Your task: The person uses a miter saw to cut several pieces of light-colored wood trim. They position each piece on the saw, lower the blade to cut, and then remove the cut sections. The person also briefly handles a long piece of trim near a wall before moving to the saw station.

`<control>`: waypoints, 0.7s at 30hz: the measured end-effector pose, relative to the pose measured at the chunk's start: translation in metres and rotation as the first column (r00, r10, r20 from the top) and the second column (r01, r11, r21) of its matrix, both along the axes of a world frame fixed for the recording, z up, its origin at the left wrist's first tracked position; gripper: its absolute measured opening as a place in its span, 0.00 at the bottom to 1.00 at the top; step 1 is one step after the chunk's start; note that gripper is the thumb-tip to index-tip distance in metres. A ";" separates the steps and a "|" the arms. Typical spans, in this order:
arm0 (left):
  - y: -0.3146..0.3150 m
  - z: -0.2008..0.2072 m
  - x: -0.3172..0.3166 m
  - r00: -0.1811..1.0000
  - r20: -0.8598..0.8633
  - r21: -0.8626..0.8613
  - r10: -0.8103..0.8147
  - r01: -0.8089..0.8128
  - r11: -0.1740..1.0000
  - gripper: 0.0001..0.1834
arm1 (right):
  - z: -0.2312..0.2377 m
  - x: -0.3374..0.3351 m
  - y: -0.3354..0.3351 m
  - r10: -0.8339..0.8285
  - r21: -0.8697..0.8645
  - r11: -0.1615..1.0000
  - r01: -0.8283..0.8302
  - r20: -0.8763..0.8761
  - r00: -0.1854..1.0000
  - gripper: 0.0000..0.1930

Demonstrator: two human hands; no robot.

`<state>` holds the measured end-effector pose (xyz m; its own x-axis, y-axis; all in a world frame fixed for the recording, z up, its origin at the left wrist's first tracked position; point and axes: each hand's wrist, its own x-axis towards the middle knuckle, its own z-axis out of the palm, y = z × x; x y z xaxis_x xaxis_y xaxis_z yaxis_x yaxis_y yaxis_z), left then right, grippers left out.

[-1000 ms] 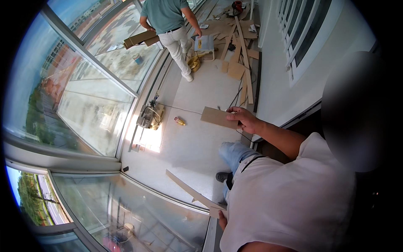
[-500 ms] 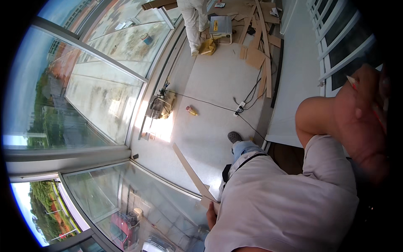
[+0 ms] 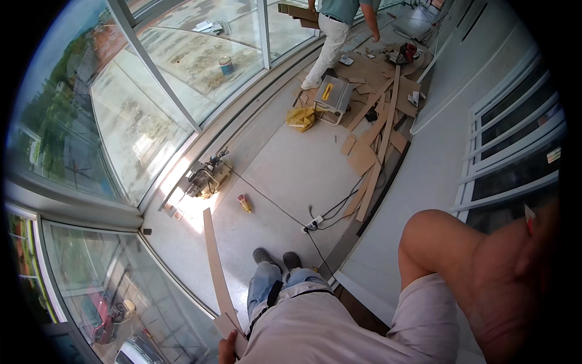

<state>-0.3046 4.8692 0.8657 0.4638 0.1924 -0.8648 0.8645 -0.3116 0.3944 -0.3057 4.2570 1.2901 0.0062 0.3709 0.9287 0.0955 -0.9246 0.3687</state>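
Left hand [image 3: 228, 347] clasps long strip [image 3: 217, 264] by near end, long axis running forward; right hand [image 3: 535, 255], well right of strip, curls round pencil [image 3: 530, 219].

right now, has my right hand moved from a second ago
Yes: your right hand has gone right in view, judged against the white barred window. A second ago it was clear to the window's left; now it overlaps its lower part.

"What's past the glass [image 3: 200, 79]?"
"1 bucket [image 3: 226, 65], upright."
"And inside?"
"1 yellow bag [image 3: 301, 119] on the floor [image 3: 273, 158], 1 power strip [image 3: 313, 223], and 1 bottle [image 3: 244, 204] lying near the machine [image 3: 204, 179]."
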 end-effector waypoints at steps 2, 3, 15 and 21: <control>-0.005 0.001 0.025 1.000 -0.016 -0.003 -0.018 0.018 1.000 0.28 | 0.001 0.008 -0.011 -0.052 0.031 0.998 0.051 0.013 0.999 0.18; -0.019 -0.008 0.048 0.999 0.016 -0.002 -0.038 0.038 0.999 0.28 | -0.005 0.014 -0.012 -0.079 0.049 0.996 0.077 0.046 0.996 0.18; -0.240 -0.064 0.342 0.908 0.307 -0.153 -0.284 0.341 0.927 0.28 | -0.032 0.173 -0.037 -0.313 0.197 0.936 0.293 0.079 0.946 0.15; -0.281 -0.046 0.390 0.921 0.270 -0.159 -0.280 0.329 0.931 0.28 | -0.074 0.298 -0.058 -0.264 0.332 0.899 0.286 -0.110 0.958 0.14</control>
